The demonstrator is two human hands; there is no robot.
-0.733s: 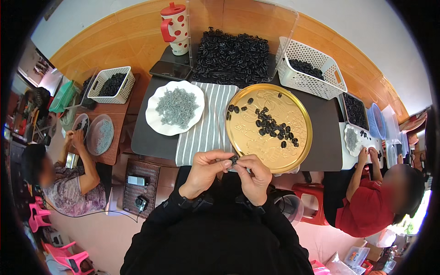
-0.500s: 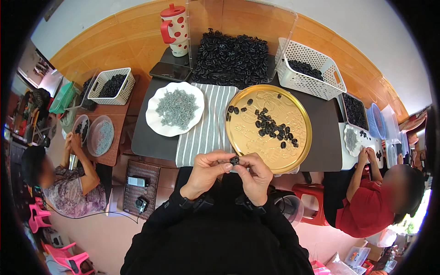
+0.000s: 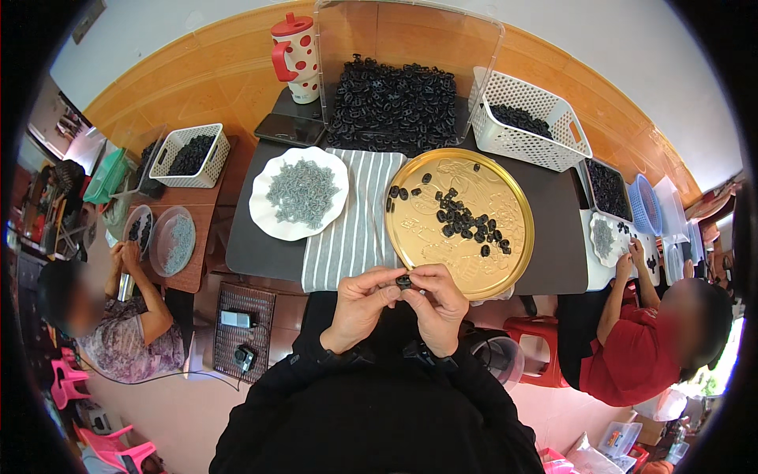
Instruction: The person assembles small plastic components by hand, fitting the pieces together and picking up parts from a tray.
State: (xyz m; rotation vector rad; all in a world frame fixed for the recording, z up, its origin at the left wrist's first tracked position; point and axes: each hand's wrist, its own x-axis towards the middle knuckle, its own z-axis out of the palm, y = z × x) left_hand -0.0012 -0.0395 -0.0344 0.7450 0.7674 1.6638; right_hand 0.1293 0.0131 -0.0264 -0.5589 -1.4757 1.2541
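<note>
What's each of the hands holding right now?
Left hand: closed, pinching a small black part.
Right hand: closed, pinching the same small black part.

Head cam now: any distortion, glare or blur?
Head view: wall panel bows, corners go black; head view: right rim washed out, gold tray has a soft sheen; head view: left co-worker's face blurred, black part in the fingers too small for detail.
</note>
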